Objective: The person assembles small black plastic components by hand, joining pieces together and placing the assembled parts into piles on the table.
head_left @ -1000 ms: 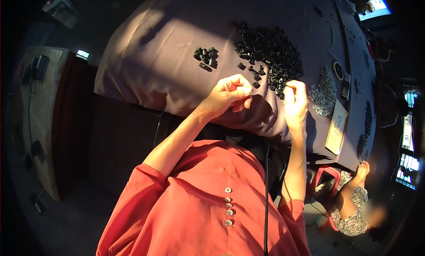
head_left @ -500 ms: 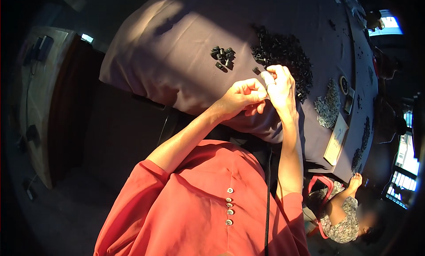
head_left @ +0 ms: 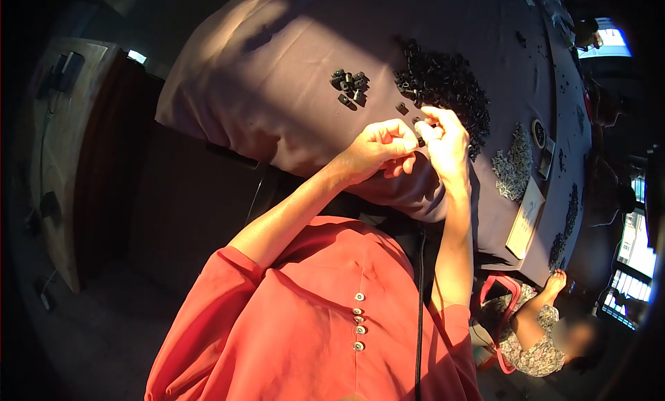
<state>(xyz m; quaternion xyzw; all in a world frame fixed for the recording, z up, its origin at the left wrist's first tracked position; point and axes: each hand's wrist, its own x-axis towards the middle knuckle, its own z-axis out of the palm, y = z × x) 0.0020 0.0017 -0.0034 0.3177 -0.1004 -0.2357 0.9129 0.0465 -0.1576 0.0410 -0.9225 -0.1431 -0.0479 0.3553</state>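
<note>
At the near edge of the cloth-covered table (head_left: 312,47), your two hands, set close together. Item: your left hand (head_left: 386,150), fingers curled in, thumb and forefinger closed to a pinch; whether it grips a small part, you cannot tell from this view. Item: your right hand (head_left: 449,148), just beside it, partly closed, thumb and forefinger bent toward the left fingertips; its hold is likewise unclear. Item: one tiny dark piece (head_left: 420,142), showing at the narrow space between your fingertips, held or lying on the cloth behind, you cannot tell which.

Next outward, just beyond your fingers: one loose black piece (head_left: 402,108), on the cloth. Behind your right hand: a broad pile of black pieces (head_left: 443,79). Left of that pile, apart from it: a small cluster of black pieces (head_left: 350,87).

Farther to your right: a heap of silvery pieces (head_left: 512,164); a round dark-faced object with a pale rim (head_left: 538,133); a pale board with markings (head_left: 526,219), lying near the heap; a long strip of dark pieces (head_left: 569,224). Lower right, beside the table: another person (head_left: 533,342), in patterned clothing.
</note>
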